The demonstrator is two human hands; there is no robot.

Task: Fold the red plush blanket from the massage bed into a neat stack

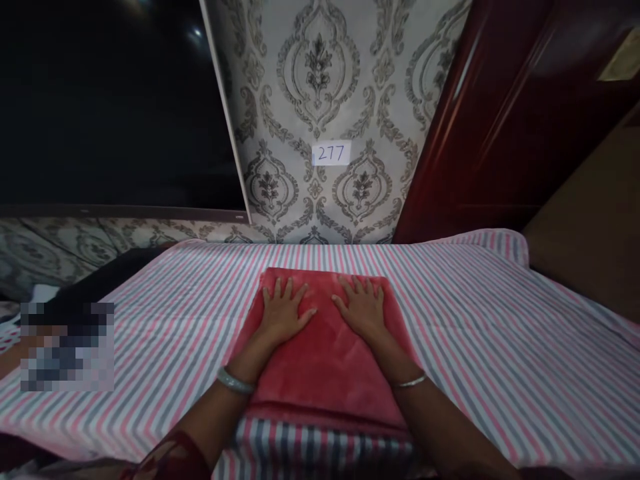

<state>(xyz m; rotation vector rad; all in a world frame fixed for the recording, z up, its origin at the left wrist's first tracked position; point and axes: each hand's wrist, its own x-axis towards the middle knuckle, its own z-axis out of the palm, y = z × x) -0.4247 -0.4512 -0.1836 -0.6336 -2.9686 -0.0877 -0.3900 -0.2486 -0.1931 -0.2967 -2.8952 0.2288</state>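
A red, plush-looking folded blanket [325, 373] lies in a flat rectangle before me, its folded layers showing along the near edge. My left hand [286, 312] rests palm down on its upper left part, fingers spread. Opposite it, my right hand [363, 307] is laid flat on the upper right part, fingers also apart. Neither hand grips anything. Each wrist wears a bracelet. Beneath the blanket spreads a cloth with pink, grey and white stripes [460, 333].
A large dark screen [115, 107] stands at the back left. Patterned wallpaper behind bears a paper label [331, 153] reading 277. A dark red wooden door or panel [480, 113] rises at the right. At the far left, another person's arm [20, 350] shows beside a blurred patch.
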